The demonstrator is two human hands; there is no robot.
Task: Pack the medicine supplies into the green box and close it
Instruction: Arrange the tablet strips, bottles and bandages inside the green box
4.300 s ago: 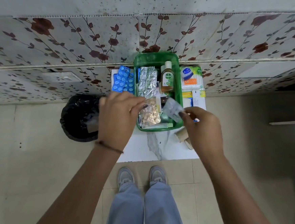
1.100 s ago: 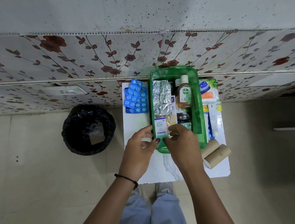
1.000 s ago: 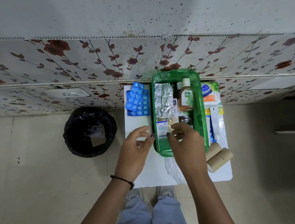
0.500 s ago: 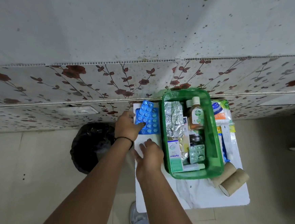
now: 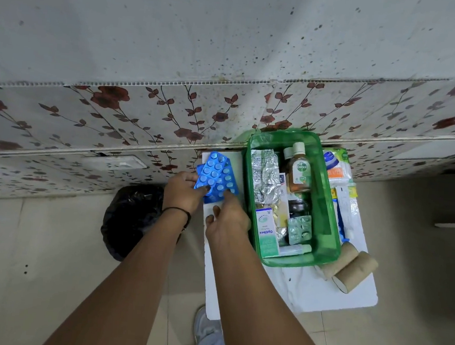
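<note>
The left hand (image 5: 184, 193) is clamped on the near left edge of the blue blister packs (image 5: 216, 177), thumb on top. The right hand (image 5: 226, 221) touches the packs' near right edge with its fingertips; whether it grips them cannot be determined. The packs sit on the white counter (image 5: 320, 294), just left of the green box (image 5: 327, 207). The box stands open, holding a Dettol bottle (image 5: 300, 172), foil strips (image 5: 264, 172) and an Optibex carton (image 5: 266, 232).

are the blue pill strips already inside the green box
No, the blue pill strips sit outside the green box, on its left, gripped by the left hand.
</note>
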